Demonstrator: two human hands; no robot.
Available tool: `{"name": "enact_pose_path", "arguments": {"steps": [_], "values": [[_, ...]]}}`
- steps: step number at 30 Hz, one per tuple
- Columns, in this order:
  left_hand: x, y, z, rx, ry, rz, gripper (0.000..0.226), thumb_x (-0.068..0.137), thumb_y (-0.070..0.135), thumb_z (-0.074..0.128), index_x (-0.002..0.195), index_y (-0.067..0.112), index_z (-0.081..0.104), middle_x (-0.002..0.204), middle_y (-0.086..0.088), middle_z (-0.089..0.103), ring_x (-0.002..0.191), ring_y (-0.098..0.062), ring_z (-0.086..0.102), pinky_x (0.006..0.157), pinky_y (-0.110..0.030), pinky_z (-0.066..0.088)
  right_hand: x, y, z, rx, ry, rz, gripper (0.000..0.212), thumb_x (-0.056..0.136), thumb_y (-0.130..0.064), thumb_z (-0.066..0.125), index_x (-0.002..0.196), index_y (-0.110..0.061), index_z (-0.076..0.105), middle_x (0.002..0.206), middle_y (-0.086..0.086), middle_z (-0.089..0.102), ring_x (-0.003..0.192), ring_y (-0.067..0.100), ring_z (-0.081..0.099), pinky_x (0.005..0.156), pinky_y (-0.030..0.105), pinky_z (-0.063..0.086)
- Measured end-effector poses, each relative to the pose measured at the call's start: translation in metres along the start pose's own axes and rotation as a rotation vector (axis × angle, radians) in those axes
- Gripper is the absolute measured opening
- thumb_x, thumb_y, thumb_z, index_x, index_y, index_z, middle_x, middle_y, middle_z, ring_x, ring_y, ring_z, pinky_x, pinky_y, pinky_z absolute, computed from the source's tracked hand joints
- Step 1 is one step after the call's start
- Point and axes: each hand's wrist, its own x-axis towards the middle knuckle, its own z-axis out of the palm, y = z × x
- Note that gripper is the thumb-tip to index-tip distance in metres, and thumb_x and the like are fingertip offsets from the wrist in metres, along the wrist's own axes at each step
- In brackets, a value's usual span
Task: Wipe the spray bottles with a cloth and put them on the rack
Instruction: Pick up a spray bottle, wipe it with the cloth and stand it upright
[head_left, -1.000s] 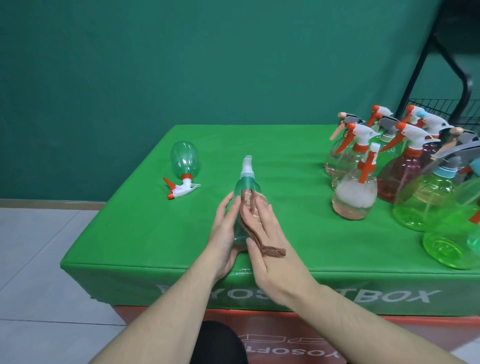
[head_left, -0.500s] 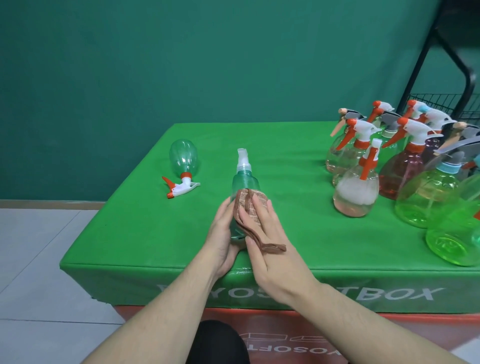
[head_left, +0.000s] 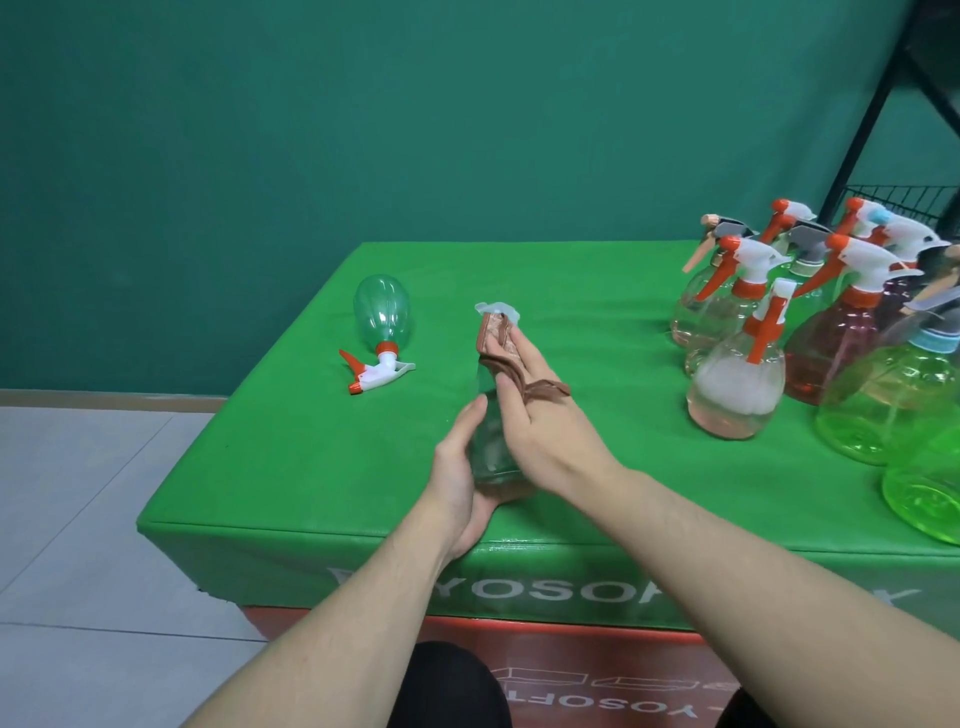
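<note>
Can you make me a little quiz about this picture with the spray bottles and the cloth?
1. True or false: the teal trigger bottle at the left lies on its side.
2. Which hand presses the brown cloth on the slim bottle? A left hand B right hand
3. Fill in: the table cover is ___.

Key: 1 true; 2 B; 3 green.

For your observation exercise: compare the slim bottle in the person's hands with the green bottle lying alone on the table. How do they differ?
The slim bottle stands upright, held by the left hand and wiped with a brown cloth by the right hand; the round green bottle lies on its side, untouched. The slim bottle has a pale cap, the green bottle an orange-and-white trigger. Both are see-through.
</note>
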Motion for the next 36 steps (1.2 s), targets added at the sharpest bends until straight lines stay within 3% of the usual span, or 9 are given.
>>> {"name": "enact_pose_path", "arguments": {"steps": [6,10,14,16,19,23,28,32,36], "values": [[-0.001,0.000,-0.001,0.016,0.014,-0.009,0.039,0.106,0.042,0.042,0.119,0.018,0.071,0.113,-0.008,0.078,0.090,-0.022,0.075,0.083,-0.043,0.056,0.002,-0.003,0.002,0.032,0.025,0.095,0.051,0.109,-0.032,0.035,0.159,-0.027,0.026,0.163,-0.006,0.033,0.148,0.015,0.033,0.120,0.026,0.024],[0.000,-0.001,0.000,0.023,0.041,0.012,0.042,0.106,0.041,0.043,0.135,0.018,0.064,0.120,-0.006,0.076,0.098,-0.022,0.074,0.091,-0.045,0.053,-0.015,0.006,0.008,-0.016,0.030,-0.017,0.049,0.107,-0.032,0.034,0.156,-0.034,0.031,0.167,-0.010,0.021,0.151,0.010,0.026,0.125,0.031,0.021],[0.004,-0.005,0.000,0.031,0.082,0.065,0.045,0.107,0.041,0.044,0.144,0.018,0.056,0.124,-0.007,0.074,0.103,-0.022,0.074,0.073,-0.033,0.061,-0.036,0.019,0.006,-0.044,-0.022,-0.113,0.051,0.105,-0.031,0.032,0.157,-0.035,0.031,0.169,-0.011,0.009,0.154,0.003,0.008,0.127,0.035,0.014],[0.004,-0.007,0.001,0.049,0.082,0.098,0.050,0.105,0.045,0.047,0.147,0.019,0.051,0.130,-0.008,0.071,0.112,-0.025,0.072,0.075,-0.034,0.061,-0.050,0.024,0.007,-0.088,-0.033,-0.165,0.055,0.104,-0.030,0.032,0.158,-0.033,0.027,0.170,-0.009,0.003,0.155,0.005,-0.001,0.128,0.036,0.009],[0.001,-0.005,0.004,0.075,0.090,0.129,0.063,0.091,0.052,0.061,0.146,0.023,0.048,0.122,-0.006,0.075,0.104,-0.023,0.074,0.074,-0.036,0.060,-0.068,0.032,0.007,-0.115,-0.055,-0.179,0.057,0.103,-0.033,0.030,0.160,-0.032,0.022,0.170,-0.011,-0.006,0.156,0.008,-0.009,0.128,0.037,0.006],[-0.001,-0.005,0.005,0.058,0.077,0.164,0.067,0.075,0.042,0.070,0.138,0.034,0.050,0.105,0.000,0.079,0.089,-0.018,0.076,0.068,-0.030,0.058,-0.080,0.037,0.006,-0.156,-0.066,-0.222,0.059,0.103,-0.035,0.028,0.161,-0.028,0.022,0.170,-0.005,-0.007,0.157,0.015,-0.009,0.128,0.044,0.010],[-0.001,-0.005,0.005,0.028,0.099,0.175,0.065,0.071,0.036,0.074,0.132,0.036,0.053,0.116,-0.007,0.076,0.088,-0.020,0.076,0.072,-0.034,0.058,-0.090,0.041,0.003,-0.202,-0.057,-0.279,0.058,0.103,-0.029,0.033,0.161,-0.022,0.025,0.171,-0.001,-0.002,0.157,0.015,-0.004,0.127,0.044,0.013],[0.001,-0.005,0.003,0.016,0.099,0.140,0.073,0.072,0.036,0.076,0.140,0.025,0.052,0.120,-0.010,0.074,0.101,-0.025,0.071,0.076,-0.036,0.058,-0.086,0.040,0.002,-0.156,-0.048,-0.250,0.058,0.103,-0.032,0.031,0.160,-0.027,0.025,0.171,-0.005,0.000,0.157,0.013,-0.003,0.127,0.044,0.014],[0.003,-0.005,-0.001,0.001,0.027,0.107,0.064,0.084,0.035,0.072,0.143,0.019,0.053,0.121,-0.009,0.075,0.098,-0.021,0.073,0.079,-0.037,0.059,-0.075,0.037,0.005,-0.132,-0.023,-0.215,0.059,0.103,-0.035,0.030,0.161,-0.027,0.023,0.171,-0.006,-0.001,0.156,0.010,-0.004,0.128,0.042,0.012]]}}
